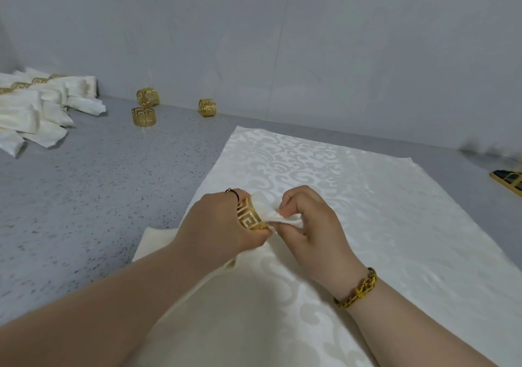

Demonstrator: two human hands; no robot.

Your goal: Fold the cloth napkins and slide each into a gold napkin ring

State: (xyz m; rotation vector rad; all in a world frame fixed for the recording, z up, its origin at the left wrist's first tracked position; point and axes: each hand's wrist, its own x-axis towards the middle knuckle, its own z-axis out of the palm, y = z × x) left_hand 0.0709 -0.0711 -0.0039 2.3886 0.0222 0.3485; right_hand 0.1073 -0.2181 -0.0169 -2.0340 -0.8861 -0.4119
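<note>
My left hand (220, 219) grips a gold napkin ring (250, 215) with a cut-out key pattern. A folded white napkin (158, 242) runs under my left hand and through the ring. Its tip (285, 218) pokes out on the right side, pinched by the fingers of my right hand (308, 219). Both hands hover over a cream damask cloth (367, 211) spread flat on the grey counter. Three loose gold rings stand at the back: one upright (144, 116), one on its side (148, 97), another (208, 108) near the wall.
A pile of white napkins in gold rings (36, 106) lies at the far left of the speckled grey counter (84, 197). A dark, gold-edged object (508, 180) sits at the right edge. A white wall runs along the back.
</note>
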